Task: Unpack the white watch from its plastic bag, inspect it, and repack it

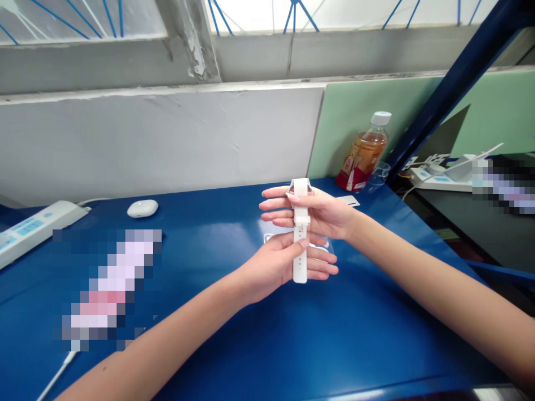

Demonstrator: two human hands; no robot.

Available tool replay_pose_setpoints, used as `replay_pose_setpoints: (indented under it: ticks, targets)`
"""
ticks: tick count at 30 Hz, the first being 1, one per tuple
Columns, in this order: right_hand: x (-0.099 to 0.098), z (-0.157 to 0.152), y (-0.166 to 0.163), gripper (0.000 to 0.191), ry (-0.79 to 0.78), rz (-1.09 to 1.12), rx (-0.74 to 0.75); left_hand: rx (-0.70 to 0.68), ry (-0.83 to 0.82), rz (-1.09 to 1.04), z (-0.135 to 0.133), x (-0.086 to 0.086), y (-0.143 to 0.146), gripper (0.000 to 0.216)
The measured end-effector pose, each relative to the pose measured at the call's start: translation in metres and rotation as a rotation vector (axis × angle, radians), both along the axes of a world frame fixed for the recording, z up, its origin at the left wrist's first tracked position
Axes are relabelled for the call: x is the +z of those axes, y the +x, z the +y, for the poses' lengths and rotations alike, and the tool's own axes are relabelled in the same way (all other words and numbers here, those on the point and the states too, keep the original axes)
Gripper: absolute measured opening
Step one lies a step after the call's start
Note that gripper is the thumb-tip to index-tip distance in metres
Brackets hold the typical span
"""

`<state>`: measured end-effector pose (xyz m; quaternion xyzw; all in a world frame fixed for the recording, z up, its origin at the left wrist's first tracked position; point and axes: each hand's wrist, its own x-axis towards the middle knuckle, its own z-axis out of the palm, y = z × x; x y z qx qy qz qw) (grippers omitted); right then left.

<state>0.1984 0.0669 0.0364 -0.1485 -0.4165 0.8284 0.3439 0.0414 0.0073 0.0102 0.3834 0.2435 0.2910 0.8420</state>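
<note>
Left hand [279, 257]: fingers extended, thumb pinning white perforated-strap wristwatch [300, 236] low
Right hand [325, 211]: fingers extended, thumb clamping it near top

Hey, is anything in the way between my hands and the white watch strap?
Nothing visible is in the way. Your left hand has its thumb on the lower part of the white watch strap, and your right hand has its thumb across the upper part.
</note>
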Motion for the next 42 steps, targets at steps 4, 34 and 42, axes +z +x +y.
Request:
replay_pose_setpoints:
  ticks: [4,34,42]
  targets:
    - [-0.0007,0.0006,0.0,0.026,-0.018,0.004,0.012,-0.003,-0.001,0.018,0.0003,-0.0029,0.0005,0.028]
    - [-0.0067,0.0009,-0.0025,0.025,-0.05,-0.059,0.034,-0.062,-0.026,0.001,-0.0025,-0.0037,-0.0002,0.031]
    - [0.0007,0.0003,-0.0028,0.053,-0.09,-0.023,0.037,-0.09,-0.013,-0.019,-0.0005,-0.0006,-0.0032,0.029]
